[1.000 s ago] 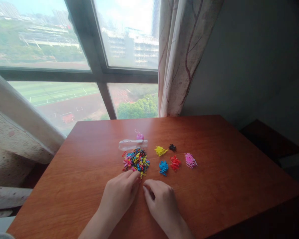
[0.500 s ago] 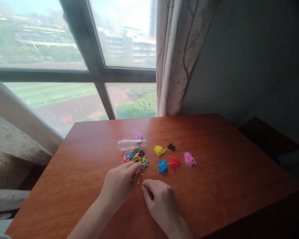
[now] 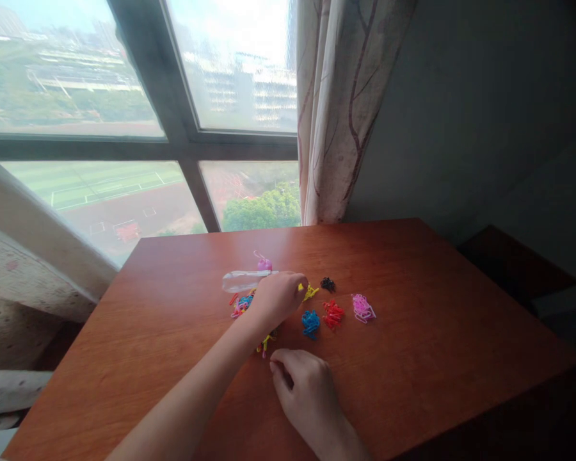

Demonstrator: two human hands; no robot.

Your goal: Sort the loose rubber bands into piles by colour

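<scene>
My left hand (image 3: 281,296) reaches across the mixed heap of small coloured loops (image 3: 242,305), its fingers pinched at the small yellow loops (image 3: 311,292). What sits between those fingertips is too small to make out. My right hand (image 3: 304,378) rests on the table just in front of the heap, thumb and fingertips pressed together; anything in them is hidden. Right of the heap lie separate piles of blue loops (image 3: 310,324), red loops (image 3: 333,314), pink loops (image 3: 363,308) and black loops (image 3: 328,284). My left forearm covers much of the mixed heap.
Behind the heap lies a clear plastic bag or container (image 3: 242,281), with a round purple object (image 3: 264,264) and its thin loop beyond. The brown wooden table (image 3: 413,358) ends at a window (image 3: 249,186) with curtains (image 3: 329,128) on either side.
My left hand has moved from the near side of the mixed heap, forward and right, to the yellow pile. My right hand has stayed nearly in place.
</scene>
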